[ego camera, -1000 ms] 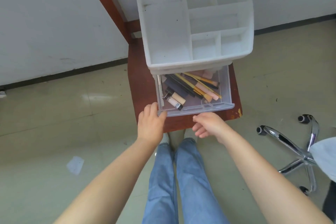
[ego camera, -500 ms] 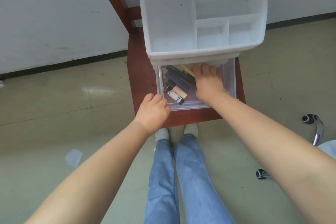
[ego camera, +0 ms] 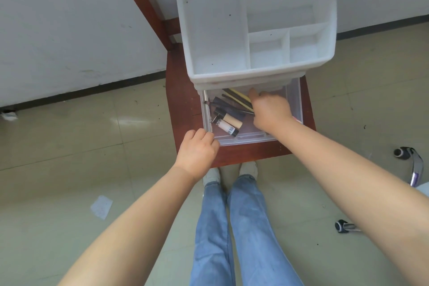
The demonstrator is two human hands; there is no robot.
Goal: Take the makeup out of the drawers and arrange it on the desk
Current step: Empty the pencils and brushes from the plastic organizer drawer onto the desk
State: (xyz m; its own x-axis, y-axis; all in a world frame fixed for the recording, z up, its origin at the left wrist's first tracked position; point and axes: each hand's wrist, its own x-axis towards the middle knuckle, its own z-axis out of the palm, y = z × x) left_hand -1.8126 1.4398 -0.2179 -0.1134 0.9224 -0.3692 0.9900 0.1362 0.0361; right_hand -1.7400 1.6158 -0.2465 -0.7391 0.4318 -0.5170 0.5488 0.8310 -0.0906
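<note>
Makeup sits in the clear drawer (ego camera: 294,100), pulled out from under the white organizer (ego camera: 216,30), all on the red-brown surface (ego camera: 181,104).

Contents: bundle of pencils (ego camera: 236,97), yellow and dark, lying diagonal, long axis running from the drawer's far-left toward its near-right. Two small tubes, one beige (ego camera: 229,118), one white with black print (ego camera: 226,127), side by side and touching at the near-left, long axes on the same diagonal, black caps at the ends. A thin brush or pencil (ego camera: 208,111) lies along the drawer's left wall, pointing roughly front to back.

Handling, my read: everything light, stiff, smooth plastic or wood. The pencils will roll and fan out if taken by one end, so grab them mid-shaft as a bundle. The tubes are short and slick, so pinch them across the barrel rather than at the cap, which may pull off.

Right hand (ego camera: 270,111) is inside the drawer, on top of the pencils at their near-right end, thumb out toward the back. Fingers are hidden under the palm; can't tell if it has closed on anything.

Left hand (ego camera: 197,151) is at the drawer's front-left corner, fingers curled against the rim, looks like it's steadying the drawer. Whether it truly grips is hard to say.

Organizer's top compartments are bare apart from specks.
</note>
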